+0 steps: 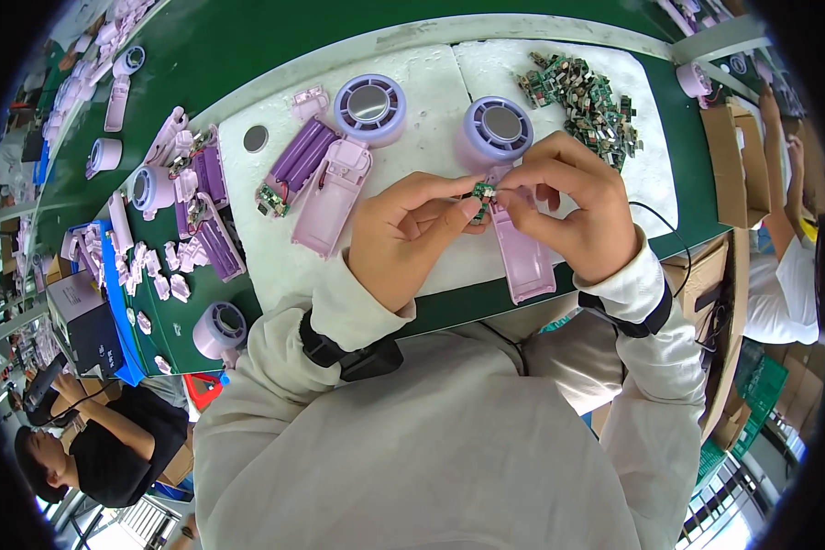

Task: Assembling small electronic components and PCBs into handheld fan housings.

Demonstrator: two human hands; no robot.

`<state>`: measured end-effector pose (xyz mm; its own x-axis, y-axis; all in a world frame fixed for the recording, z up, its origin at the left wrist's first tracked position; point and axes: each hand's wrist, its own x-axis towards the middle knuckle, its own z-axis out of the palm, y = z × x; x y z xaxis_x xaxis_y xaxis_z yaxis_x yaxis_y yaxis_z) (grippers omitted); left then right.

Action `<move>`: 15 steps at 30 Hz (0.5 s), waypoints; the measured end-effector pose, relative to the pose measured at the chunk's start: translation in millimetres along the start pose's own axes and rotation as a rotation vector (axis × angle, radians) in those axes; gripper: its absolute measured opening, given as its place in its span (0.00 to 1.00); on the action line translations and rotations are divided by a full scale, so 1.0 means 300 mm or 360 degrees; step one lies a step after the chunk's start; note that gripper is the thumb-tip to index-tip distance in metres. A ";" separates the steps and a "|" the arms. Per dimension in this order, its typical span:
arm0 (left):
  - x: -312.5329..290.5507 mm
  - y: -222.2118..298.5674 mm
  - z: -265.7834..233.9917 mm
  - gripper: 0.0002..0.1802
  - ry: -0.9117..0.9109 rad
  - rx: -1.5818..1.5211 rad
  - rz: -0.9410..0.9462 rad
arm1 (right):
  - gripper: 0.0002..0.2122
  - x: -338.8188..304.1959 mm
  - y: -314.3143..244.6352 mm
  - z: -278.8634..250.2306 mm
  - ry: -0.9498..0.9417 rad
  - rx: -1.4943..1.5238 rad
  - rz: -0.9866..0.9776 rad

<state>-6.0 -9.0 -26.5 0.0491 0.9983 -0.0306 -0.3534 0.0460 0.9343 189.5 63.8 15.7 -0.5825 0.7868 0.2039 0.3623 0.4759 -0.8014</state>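
Note:
In front of me a small green circuit board [482, 192] is pinched between the thumb and fingers of my left hand [403, 229]. My right hand [573, 206] is closed at the board's right edge; whatever its fingertips grip is too small to make out. Beneath both hands lies a lilac fan with a round head [497, 133] and an open handle shell [525, 252]. Left of it rests another fan, with its head [370, 108] and open handle [335, 197]. Beside that handle are purple battery cells [302, 156] wired to a second circuit board [272, 200].
A heap of circuit boards [591, 105] sits at the far right of the white foam mat [422, 69]. A loose grey disc [256, 138] lies at its left. More fan parts [188, 183] crowd the green table beyond, near a blue-edged tray [124, 312]. Co-workers are at both sides.

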 end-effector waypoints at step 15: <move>-0.063 0.053 0.020 0.17 0.0146 0.0992 0.0614 | 0.04 -0.047 -0.120 0.033 0.0115 -0.0024 0.0128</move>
<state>-6.8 -27.3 -8.9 -0.0594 0.9396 0.3370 0.2682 -0.3101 0.9121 177.5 31.8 36.1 -0.4975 0.8487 0.1796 0.4170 0.4155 -0.8084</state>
